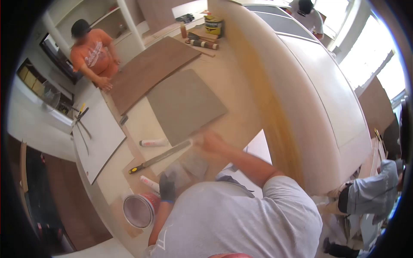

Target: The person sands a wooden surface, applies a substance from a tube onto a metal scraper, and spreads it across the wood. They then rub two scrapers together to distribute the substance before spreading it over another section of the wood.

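Observation:
My left hand [167, 187], in a dark glove with a blue cuff, is at the table's near side beside a crumpled greyish sheet [185, 170]. My bare right hand [211, 142] is smeared by motion above the near edge of a grey board [187, 105]; I cannot tell what it holds. Left of it lies a long flat-bladed tool [161, 158] with a yellow and black handle, its far end pointing toward that hand. Close to my left hand are a white tube [149, 183] and an open red can [140, 210]. Another white tube [153, 142] lies beyond the blade.
A person in orange [94, 53] stands at a large brown board [157, 71]. A white panel [97, 133] bears tools at left. A yellow-labelled can [214, 26] and rolls [204, 44] sit at the back. A long curved pale structure [297, 99] borders the right; other people are beyond.

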The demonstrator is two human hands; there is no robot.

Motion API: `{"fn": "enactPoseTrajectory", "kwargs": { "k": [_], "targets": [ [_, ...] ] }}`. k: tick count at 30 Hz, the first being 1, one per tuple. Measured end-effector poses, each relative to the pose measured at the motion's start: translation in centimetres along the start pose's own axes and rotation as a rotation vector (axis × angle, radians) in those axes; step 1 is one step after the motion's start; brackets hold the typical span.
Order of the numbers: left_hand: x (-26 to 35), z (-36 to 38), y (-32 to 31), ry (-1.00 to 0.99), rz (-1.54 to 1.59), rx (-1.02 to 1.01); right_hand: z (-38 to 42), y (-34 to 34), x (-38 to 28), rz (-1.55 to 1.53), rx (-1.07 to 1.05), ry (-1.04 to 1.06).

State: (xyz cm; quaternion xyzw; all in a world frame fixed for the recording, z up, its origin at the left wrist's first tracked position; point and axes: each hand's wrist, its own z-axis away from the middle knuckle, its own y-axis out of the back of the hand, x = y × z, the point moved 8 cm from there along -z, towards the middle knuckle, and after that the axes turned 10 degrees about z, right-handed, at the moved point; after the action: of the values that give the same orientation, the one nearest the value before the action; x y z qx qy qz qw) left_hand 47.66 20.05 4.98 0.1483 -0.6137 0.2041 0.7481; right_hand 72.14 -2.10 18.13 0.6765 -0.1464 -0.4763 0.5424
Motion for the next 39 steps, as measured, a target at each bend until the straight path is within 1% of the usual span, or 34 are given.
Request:
{"fn": "enactPoseTrajectory", "kwargs": {
  "k": [1, 2, 3, 4, 5, 6, 8, 10, 13, 16, 19, 20, 21, 22, 23, 25, 28, 31, 33, 34, 37, 39],
  "targets": [
    [-1.2, 0.1, 0.1, -0.045, -0.096, -0.034, -1.1, 4.4, 0.8, -0.076, -0.197, -0.071],
    [-2.5, 0.1, 0.1, -0.094, -0.192, -0.064, -2.3, 7.6, 4.5, 0.088, 0.133, -0.202],
    [-3.6, 0.4, 0.1, -0.133, -0.266, -0.102, -3.1, 12.9, 6.5, 0.070, 0.311, -0.184],
    [-4.6, 0.6, 0.3, -0.149, -0.311, -0.130, -2.4, 19.2, 6.5, 0.259, 0.283, -0.307],
    [-5.5, 1.1, 0.5, -0.141, -0.326, -0.153, -2.0, 24.0, 7.9, 0.461, 0.445, -0.393],
    [-6.4, 1.4, 0.8, -0.122, -0.335, -0.170, -1.2, 28.0, 9.3, 0.614, 0.495, -0.477],
    [-7.8, 1.9, 1.2, -0.087, -0.331, -0.191, 1.1, 34.8, 10.0, 0.764, 0.390, -0.718],
    [-8.5, 1.8, 1.1, -0.062, -0.316, -0.197, 2.3, 37.4, 12.6, 0.750, 0.305, -0.781],
    [-9.1, 1.3, 0.8, -0.049, -0.303, -0.186, 1.8, 39.1, 15.5, 0.690, 0.263, -0.909],
    [-9.5, 1.4, 0.8, -0.051, -0.309, -0.163, -0.9, 39.6, 17.1, 0.721, 0.335, -0.879],
    [-9.5, 1.2, 0.9, -0.034, -0.321, -0.116, -4.0, 40.1, 17.1, 0.742, 0.293, -0.810],
    [-9.2, 1.0, 0.9, -0.028, -0.324, -0.101, -5.2, 40.6, 17.2, 0.763, 0.315, -0.832],
    [-9.4, 0.9, 0.9, 0.018, -0.300, -0.071, -6.6, 40.9, 17.4, 0.784, 0.334, -0.853],
    [-8.3, 1.4, 0.8, -0.028, -0.397, -0.065, -7.7, 40.9, 17.8, 0.804, 0.346, -0.875],
    [-7.3, 2.0, 0.7, -0.074, -0.495, -0.055, -9.0, 40.9, 18.2, 0.809, 0.366, -0.850],
    [-4.3, 2.9, -1.0, -0.370, -0.931, -0.090, -11.5, 41.4, 19.8, 0.818, 0.415, -0.804],
    [-8.2, 2.1, 1.6, 0.180, -0.229, 0.247, -15.6, 42.1, 20.8, 0.837, 0.427, -0.817],
    [-6.4, 2.9, 1.0, 0.166, -0.306, 0.310, -18.9, 42.9, 21.4, 0.842, 0.378, -0.928],
    [-7.0, 3.1, 1.4, 0.126, -0.315, 0.344, -20.9, 43.0, 22.6, 0.848, 0.343, -0.997],
    [-7.2, 3.3, 1.6, 0.105, -0.323, 0.359, -23.0, 42.9, 25.4, 0.892, 0.379, -0.998],
    [-7.4, 3.3, 2.1, 0.043, -0.363, 0.348, -23.4, 43.1, 23.0, 0.854, 0.387, -1.013],
    [-8.7, 3.4, 2.5, -0.008, -0.385, 0.291, -24.2, 43.8, 21.7, 0.784, 0.329, -0.958]
  ]
}}
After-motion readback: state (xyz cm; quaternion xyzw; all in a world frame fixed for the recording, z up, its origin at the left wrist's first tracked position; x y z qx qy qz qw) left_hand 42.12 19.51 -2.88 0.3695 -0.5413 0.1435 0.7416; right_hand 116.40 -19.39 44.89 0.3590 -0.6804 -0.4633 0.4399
